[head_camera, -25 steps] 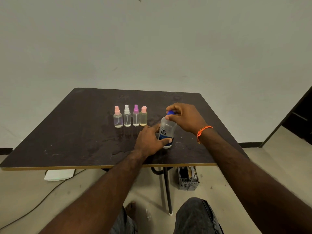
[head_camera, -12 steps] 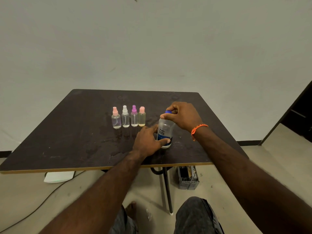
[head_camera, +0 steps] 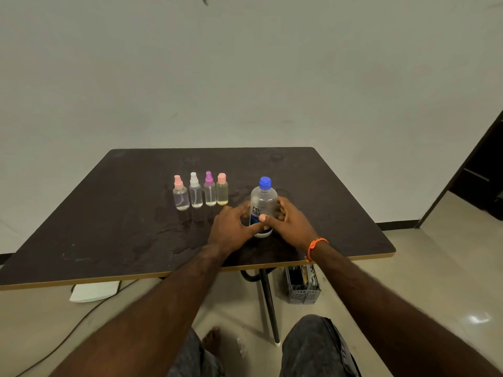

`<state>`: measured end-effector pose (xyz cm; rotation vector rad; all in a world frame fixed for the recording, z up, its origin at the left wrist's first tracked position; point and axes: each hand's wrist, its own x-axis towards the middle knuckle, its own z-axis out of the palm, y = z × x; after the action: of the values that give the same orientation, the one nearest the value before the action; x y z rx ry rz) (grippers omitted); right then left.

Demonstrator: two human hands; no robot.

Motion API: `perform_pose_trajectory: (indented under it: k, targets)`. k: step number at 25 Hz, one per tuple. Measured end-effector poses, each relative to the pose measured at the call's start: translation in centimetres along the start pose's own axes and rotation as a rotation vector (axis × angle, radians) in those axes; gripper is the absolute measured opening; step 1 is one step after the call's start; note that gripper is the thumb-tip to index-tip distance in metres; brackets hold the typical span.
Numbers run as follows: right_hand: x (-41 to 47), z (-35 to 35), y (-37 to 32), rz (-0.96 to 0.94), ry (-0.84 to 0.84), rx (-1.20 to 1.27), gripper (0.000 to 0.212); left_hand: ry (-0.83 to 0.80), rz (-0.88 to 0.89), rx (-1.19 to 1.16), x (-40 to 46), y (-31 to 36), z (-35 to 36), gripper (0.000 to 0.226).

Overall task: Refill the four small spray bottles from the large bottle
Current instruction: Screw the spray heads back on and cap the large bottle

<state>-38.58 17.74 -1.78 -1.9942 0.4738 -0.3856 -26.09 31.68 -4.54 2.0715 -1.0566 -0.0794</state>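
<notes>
I see soft, even room light, fairly dim, with a greenish-grey cast on the wall (head_camera: 245, 72). Shadows are faint: a dull one under my two hands where they grip the large bottle (head_camera: 262, 205). A bright glare patch sits on the floor (head_camera: 479, 319) far right of the grip. My forearms blur toward the bottom edge, and the wide lens bends the table (head_camera: 81, 235) edge
</notes>
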Motion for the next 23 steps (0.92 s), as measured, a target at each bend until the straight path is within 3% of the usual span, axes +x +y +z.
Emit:
perform_pose_trajectory:
  k: [11,18,21,23]
  targets:
    - [1.0,-8.2,4.4,0.057,0.184,-0.074,0.063,-0.160,0.083,0.025,7.0,4.5,9.0,0.065]
    - [0.7,-9.2,5.5,0.072,0.203,-0.094,0.074,-0.150,0.066,0.024,7.4,5.7,9.5,0.069]
    - [-0.3,-8.1,5.5,0.106,0.445,-0.185,0.084,-0.085,0.022,0.064,6.8,5.1,8.1,0.096]
    - [-1.1,-7.3,5.1,0.063,0.607,-0.287,0.068,-0.064,0.032,0.123,6.0,4.4,6.5,0.105]
